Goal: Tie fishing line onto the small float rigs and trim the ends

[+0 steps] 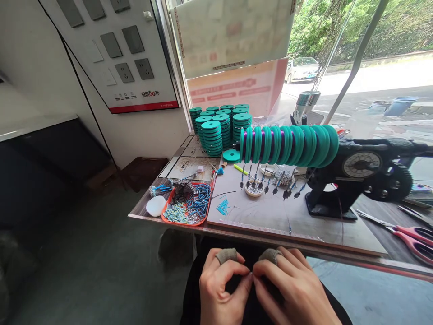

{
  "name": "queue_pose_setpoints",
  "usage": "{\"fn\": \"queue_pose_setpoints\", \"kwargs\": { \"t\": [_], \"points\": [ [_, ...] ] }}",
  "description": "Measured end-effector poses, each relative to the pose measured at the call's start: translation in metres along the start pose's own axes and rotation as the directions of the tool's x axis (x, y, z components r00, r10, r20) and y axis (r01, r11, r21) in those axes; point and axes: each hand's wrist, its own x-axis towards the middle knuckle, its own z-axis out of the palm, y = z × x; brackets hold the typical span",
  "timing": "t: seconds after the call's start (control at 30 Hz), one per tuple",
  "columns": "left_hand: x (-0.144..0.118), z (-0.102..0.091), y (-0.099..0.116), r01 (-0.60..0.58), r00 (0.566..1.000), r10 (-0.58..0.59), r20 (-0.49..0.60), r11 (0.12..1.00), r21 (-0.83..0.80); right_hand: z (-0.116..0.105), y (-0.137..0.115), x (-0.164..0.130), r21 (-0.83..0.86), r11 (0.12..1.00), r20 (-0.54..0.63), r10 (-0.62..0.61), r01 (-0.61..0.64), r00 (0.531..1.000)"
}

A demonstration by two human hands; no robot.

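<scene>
In front of my lap, below the table edge, my left hand (225, 286) and my right hand (292, 282) meet fingertip to fingertip. Each is closed in a pinch of thumb and forefinger. Whatever they hold between the tips is too small to make out. Greyish tape wraps a finger on each hand. Above them on the board (264, 216) hangs a row of small dark weighted pieces (267, 185) from a row of green foam spools (287, 145), mounted on a black hand-cranked winder (360, 167).
A red tray (164, 219) of small blue and pale tubes stands left, beside a white round lid (156, 206). Stacked green spools (212, 137) stand at the back. A bowl of beads (254, 188) sits on the board. Red-handled scissors (411, 239) lie right.
</scene>
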Motion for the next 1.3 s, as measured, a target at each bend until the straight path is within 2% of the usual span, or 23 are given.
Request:
{"fn": "queue_pose_setpoints", "kwargs": {
  "t": [0.4, 0.67, 0.93, 1.3],
  "points": [
    [0.0014, -0.0002, 0.0014, -0.007, 1.0, 0.007, 0.0, 1.0, 0.002, -0.0024, -0.0038, 0.0073, 0.018, 1.0, -0.062, -0.001, 0.003, 0.998],
    [0.0007, 0.0011, 0.0009, -0.036, 0.999, 0.037, -0.001, 0.999, 0.012, 0.0023, 0.0, -0.0004, 0.02, 0.999, -0.019, 0.03, -0.03, 0.999],
    [0.0007, -0.0004, -0.0005, -0.122, 0.993, 0.122, 0.003, 0.988, 0.096, 0.0033, -0.0009, -0.0009, 0.02, 0.999, 0.002, 0.032, -0.032, 0.999],
    [0.003, -0.0027, 0.0055, -0.11, 0.994, 0.109, 0.019, 0.988, 0.108, 0.0004, -0.0008, -0.0002, 0.042, 0.998, 0.03, 0.038, -0.039, 0.999]
  ]
}}
